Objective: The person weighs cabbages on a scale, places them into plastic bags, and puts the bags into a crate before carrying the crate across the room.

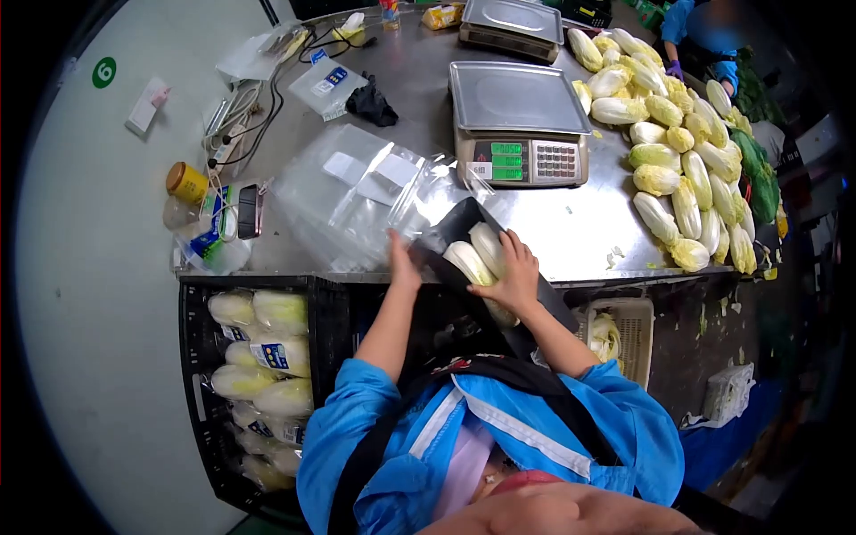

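Observation:
Two pale napa cabbages lie side by side in a dark, narrow trough at the table's front edge. My right hand is closed over them, thumb on one side and fingers on the other. Beside the trough's left wall, my left hand is smeared by motion at the edge of the clear plastic bags; I cannot tell whether it grips the film. The bags lie spread on the table to its left.
A digital scale stands behind the trough, with a second scale farther back. Loose napa cabbages are heaped at the right. Bagged cabbages fill a black crate at lower left. A beige basket and a co-worker are rightward.

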The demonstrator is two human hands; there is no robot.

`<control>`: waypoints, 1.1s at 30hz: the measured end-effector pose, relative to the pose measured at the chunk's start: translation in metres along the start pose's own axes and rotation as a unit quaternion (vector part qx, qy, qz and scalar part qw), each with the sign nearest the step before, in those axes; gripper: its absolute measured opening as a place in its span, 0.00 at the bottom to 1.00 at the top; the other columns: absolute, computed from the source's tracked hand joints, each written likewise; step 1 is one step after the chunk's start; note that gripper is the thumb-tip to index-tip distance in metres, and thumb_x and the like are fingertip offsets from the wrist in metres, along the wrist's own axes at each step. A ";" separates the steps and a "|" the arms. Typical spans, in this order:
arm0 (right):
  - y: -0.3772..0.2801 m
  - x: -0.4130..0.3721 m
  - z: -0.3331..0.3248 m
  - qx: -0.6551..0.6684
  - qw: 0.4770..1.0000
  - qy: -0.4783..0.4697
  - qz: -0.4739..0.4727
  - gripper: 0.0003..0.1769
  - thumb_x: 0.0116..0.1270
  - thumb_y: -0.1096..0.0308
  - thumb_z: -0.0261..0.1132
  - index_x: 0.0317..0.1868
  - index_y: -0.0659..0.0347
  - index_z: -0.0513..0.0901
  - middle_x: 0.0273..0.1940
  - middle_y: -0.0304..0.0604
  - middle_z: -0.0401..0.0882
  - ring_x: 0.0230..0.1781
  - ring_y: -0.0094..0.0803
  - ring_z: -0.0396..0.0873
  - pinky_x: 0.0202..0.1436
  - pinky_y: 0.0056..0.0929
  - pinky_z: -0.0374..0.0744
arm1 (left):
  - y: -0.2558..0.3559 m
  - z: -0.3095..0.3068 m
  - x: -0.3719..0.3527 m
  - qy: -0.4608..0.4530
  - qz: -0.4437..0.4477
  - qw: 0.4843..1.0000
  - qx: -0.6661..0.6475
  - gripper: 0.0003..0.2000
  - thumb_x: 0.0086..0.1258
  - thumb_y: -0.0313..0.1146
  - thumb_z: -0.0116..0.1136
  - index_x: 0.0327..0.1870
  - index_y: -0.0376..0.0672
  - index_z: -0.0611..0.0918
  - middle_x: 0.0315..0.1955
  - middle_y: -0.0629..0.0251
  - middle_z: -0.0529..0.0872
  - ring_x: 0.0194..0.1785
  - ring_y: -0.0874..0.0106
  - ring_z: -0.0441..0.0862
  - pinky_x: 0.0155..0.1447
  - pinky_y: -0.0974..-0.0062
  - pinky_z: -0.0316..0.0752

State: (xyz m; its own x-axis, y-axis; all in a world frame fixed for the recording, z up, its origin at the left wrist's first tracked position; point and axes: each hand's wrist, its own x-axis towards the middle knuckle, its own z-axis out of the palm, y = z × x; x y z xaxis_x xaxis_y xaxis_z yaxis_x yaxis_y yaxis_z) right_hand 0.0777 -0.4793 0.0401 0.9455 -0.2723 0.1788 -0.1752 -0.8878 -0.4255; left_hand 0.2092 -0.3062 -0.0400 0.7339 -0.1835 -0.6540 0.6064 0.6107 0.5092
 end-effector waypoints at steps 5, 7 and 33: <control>-0.017 0.081 0.015 0.030 0.982 -0.127 0.139 0.62 0.28 0.41 0.73 0.64 0.62 0.57 0.64 0.50 0.55 0.60 0.50 0.61 0.58 0.49 0.63 | -0.051 0.013 -0.004 -0.058 -0.019 0.992 0.113 0.29 0.61 0.60 0.48 0.52 0.42 0.72 0.41 0.67 0.77 0.40 0.73 0.74 0.43 0.75 0.69; -0.009 0.097 0.025 0.045 0.975 -0.150 0.159 0.57 0.35 0.43 0.73 0.64 0.62 0.59 0.61 0.51 0.60 0.60 0.46 0.63 0.59 0.45 0.64 | -0.047 0.016 -0.009 -0.101 -0.038 0.982 0.155 0.23 0.61 0.59 0.50 0.41 0.47 0.77 0.22 0.77 0.76 0.20 0.82 0.67 0.23 0.85 0.59; 0.058 0.041 -0.037 0.198 0.978 -0.056 0.037 0.18 0.65 0.59 0.53 0.24 0.65 0.76 0.21 0.55 0.74 0.25 0.51 0.75 0.29 0.42 0.72 | 0.002 0.007 -0.127 -0.100 0.306 0.764 0.559 0.20 0.68 0.44 0.47 0.23 0.33 0.76 0.15 0.61 0.76 0.22 0.70 0.74 0.28 0.70 0.66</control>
State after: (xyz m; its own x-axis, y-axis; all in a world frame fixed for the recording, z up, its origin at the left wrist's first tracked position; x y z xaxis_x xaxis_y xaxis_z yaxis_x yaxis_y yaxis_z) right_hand 0.0964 -0.5556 0.0563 0.9623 -0.2681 0.0460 -0.1447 -0.6476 -0.7481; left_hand 0.1195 -0.2878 0.0479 0.9487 -0.3101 -0.0611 -0.0683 -0.3899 0.9183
